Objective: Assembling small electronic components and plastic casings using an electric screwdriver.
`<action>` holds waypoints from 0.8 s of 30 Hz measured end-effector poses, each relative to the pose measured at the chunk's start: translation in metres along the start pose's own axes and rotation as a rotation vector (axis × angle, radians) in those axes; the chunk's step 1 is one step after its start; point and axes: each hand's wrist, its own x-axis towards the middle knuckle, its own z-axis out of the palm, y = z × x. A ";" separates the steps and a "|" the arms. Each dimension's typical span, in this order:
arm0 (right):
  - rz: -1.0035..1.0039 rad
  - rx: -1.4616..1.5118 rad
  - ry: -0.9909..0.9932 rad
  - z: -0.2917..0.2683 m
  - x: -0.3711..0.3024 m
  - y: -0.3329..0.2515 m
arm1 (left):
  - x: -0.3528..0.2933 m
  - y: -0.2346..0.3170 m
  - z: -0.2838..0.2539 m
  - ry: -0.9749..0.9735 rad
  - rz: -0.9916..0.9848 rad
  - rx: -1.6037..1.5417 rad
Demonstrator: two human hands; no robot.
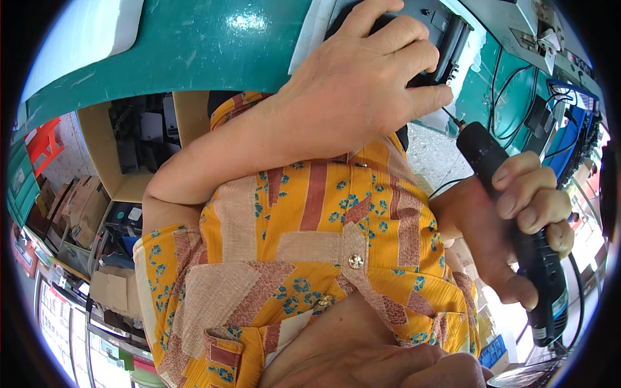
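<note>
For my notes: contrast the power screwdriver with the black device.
The power screwdriver is clasped in the right hand; the black device is partly covered by the left hand. The power screwdriver is slim and rounded; the black device looks broader. Both are dark.

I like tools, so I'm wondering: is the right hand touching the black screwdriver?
Touching. The head view shows the right hand with fingers curled around the black screwdriver.

We can read no words or numbers; the bluish patch (560, 309) on the black screwdriver (482, 152), below the right hand (482, 233) gripping it, is illegible.
</note>
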 end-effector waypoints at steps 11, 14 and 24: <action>-0.135 -0.064 -0.045 0.007 -0.003 0.005 | 0.002 -0.003 -0.002 -0.012 0.037 -0.002; -0.058 0.024 -0.090 -0.004 0.002 0.003 | -0.002 -0.001 -0.003 0.028 0.033 -0.028; -0.062 0.146 -0.043 -0.045 0.004 0.012 | -0.008 -0.018 0.012 0.170 0.243 0.309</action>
